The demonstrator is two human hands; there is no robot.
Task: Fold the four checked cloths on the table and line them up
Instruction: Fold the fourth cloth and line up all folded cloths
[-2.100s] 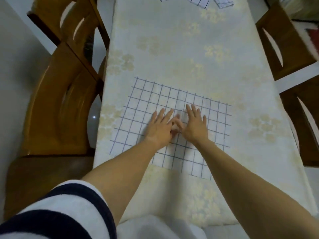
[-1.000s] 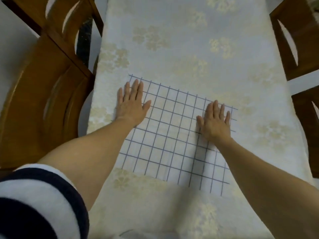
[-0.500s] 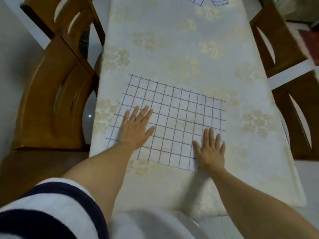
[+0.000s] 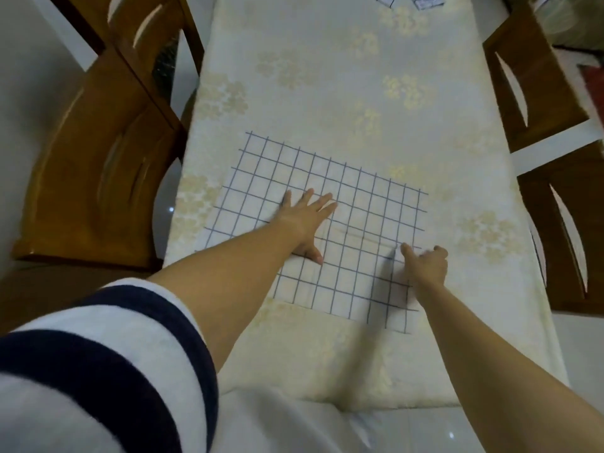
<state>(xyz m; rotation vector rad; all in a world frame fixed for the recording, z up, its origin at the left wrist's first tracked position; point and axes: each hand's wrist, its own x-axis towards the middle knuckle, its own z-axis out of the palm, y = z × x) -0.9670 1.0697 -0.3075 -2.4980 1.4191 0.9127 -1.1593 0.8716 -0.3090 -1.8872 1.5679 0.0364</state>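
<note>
A white cloth with a dark grid (image 4: pixel 353 197) lies spread on the near half of the table. My left hand (image 4: pixel 305 220) presses flat on its middle, fingers straight and spread. My right hand (image 4: pixel 425 261) has curled fingers pinching the cloth's right edge, which is lifted and turned inward a little near the front right corner. More checked cloths (image 4: pixel 408 0) peek in at the table's far edge, mostly cut off by the frame.
The table wears a cream tablecloth with pale gold flowers (image 4: pixel 327 76). Wooden chairs stand at the left (image 4: pixel 98 165) and at the right (image 4: pixel 536 70), with another at the near right (image 4: pixel 572 230). My striped sleeve (image 4: pixel 98 387) fills the lower left.
My left hand slid from the cloth's left side to its middle. My right hand went from lying flat near the front right corner to pinching and lifting the right edge.
</note>
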